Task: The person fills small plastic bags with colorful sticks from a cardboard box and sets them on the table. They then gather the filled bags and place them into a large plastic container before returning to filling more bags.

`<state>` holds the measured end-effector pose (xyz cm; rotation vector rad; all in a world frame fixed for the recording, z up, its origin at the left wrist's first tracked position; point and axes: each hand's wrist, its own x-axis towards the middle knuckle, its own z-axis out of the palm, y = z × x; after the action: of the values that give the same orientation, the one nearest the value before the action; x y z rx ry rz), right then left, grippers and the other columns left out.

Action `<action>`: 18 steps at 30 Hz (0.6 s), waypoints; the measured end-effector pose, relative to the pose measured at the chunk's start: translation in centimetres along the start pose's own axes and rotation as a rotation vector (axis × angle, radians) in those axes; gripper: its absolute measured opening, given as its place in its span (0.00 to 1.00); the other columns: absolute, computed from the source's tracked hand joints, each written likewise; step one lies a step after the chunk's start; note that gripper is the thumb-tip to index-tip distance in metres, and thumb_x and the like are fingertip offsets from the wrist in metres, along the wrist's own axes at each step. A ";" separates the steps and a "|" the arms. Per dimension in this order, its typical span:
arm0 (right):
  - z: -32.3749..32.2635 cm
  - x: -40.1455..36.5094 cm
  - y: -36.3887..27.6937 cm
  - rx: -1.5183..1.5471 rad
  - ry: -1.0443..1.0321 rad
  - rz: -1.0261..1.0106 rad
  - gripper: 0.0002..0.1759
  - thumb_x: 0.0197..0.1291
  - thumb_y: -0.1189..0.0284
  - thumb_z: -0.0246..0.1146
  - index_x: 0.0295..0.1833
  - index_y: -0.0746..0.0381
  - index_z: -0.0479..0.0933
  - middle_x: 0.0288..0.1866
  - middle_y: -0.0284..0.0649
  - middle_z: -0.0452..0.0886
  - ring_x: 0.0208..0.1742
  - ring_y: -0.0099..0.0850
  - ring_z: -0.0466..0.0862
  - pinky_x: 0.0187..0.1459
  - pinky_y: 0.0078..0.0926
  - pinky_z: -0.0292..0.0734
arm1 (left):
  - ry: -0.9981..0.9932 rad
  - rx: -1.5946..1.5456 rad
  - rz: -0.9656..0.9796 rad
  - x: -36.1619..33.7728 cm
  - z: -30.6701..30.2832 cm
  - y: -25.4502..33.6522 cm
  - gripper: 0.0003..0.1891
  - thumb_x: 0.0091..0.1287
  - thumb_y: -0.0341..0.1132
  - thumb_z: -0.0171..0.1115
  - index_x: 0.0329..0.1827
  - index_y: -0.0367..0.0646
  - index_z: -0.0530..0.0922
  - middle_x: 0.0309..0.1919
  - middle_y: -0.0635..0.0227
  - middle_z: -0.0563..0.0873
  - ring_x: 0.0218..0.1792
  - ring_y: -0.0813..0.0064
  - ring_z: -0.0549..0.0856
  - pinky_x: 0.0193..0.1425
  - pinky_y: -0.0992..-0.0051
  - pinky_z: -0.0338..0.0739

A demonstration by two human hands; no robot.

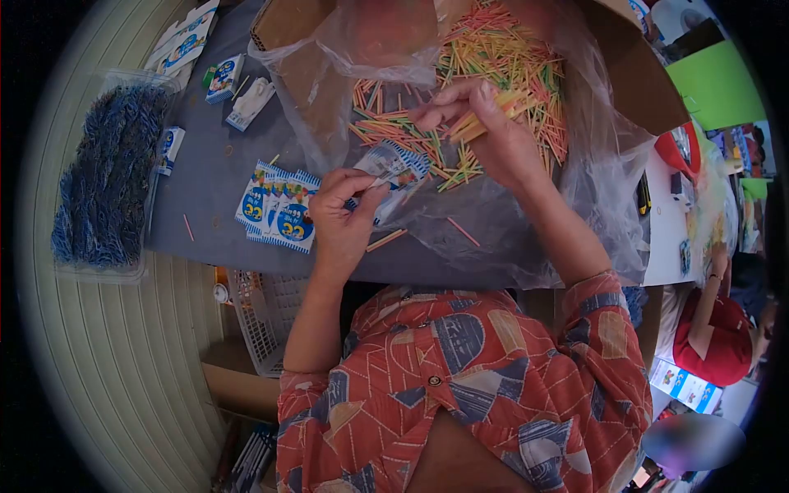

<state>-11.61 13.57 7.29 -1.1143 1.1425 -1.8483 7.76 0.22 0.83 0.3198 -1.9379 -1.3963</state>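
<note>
My left hand point(345, 205) is closed on the edge of a small clear and blue-striped packet point(393, 168). My right hand point(497, 135) holds several yellow and orange sticks point(493, 115) between thumb and fingers, to the right of the packet and above it. Behind both hands, a large pile of thin pink, yellow and green sticks point(526, 66) lies in a plastic-lined cardboard box. Several blue and white printed packets point(283, 209) overlap on the grey table, left of my left hand.
A clear tub of dark blue strands point(111, 177) is at the far left. Small boxes point(223, 78) lie at the table's back left. A white basket point(271, 312) is below the table edge. Another person in red point(715, 341) is at the right.
</note>
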 end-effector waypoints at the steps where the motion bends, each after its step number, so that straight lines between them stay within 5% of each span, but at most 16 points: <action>1: 1.0 -0.2 -0.2 -0.001 0.001 0.000 0.27 0.77 0.51 0.48 0.55 0.66 0.75 0.46 0.48 0.86 0.56 0.35 0.83 0.64 0.36 0.72 | -0.001 -0.001 0.000 0.0 0.4 0.0 0.06 0.58 0.19 0.70 0.37 0.34 0.85 0.32 0.64 0.84 0.33 0.75 0.82 0.38 0.77 0.76; 4: 2.7 -0.2 -0.3 0.034 -0.010 -0.065 0.28 0.77 0.48 0.43 0.54 0.62 0.74 0.43 0.46 0.86 0.63 0.42 0.80 0.66 0.38 0.69 | 0.054 -0.176 -0.002 -0.3 1.9 -0.3 0.07 0.59 0.19 0.71 0.40 0.34 0.85 0.33 0.66 0.85 0.36 0.78 0.83 0.40 0.78 0.76; 6: 2.9 -0.1 -0.1 0.057 0.025 -0.077 0.28 0.76 0.50 0.49 0.54 0.66 0.75 0.45 0.48 0.86 0.54 0.37 0.84 0.61 0.36 0.75 | 0.025 -0.261 0.024 -0.2 2.5 -0.5 0.08 0.61 0.18 0.69 0.43 0.34 0.84 0.37 0.66 0.85 0.39 0.78 0.83 0.43 0.79 0.77; 13: 2.1 -0.2 -0.1 -0.273 -0.075 0.027 0.26 0.75 0.55 0.53 0.63 0.67 0.73 0.48 0.45 0.86 0.53 0.32 0.83 0.59 0.33 0.76 | -0.012 -0.503 0.029 0.6 5.2 -0.6 0.11 0.64 0.17 0.66 0.48 0.33 0.83 0.47 0.63 0.84 0.44 0.78 0.83 0.49 0.80 0.79; 18: 2.7 0.2 -1.1 -0.122 0.200 -0.074 0.29 0.74 0.51 0.52 0.61 0.66 0.77 0.54 0.42 0.84 0.55 0.31 0.82 0.61 0.31 0.73 | -0.046 -0.850 -0.289 0.9 6.5 -1.4 0.16 0.65 0.18 0.66 0.56 0.33 0.81 0.51 0.65 0.83 0.51 0.76 0.83 0.55 0.77 0.81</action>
<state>-9.33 12.88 9.01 -1.0701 1.3597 -2.0055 2.45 3.84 -1.13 0.1537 -1.1913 -2.2743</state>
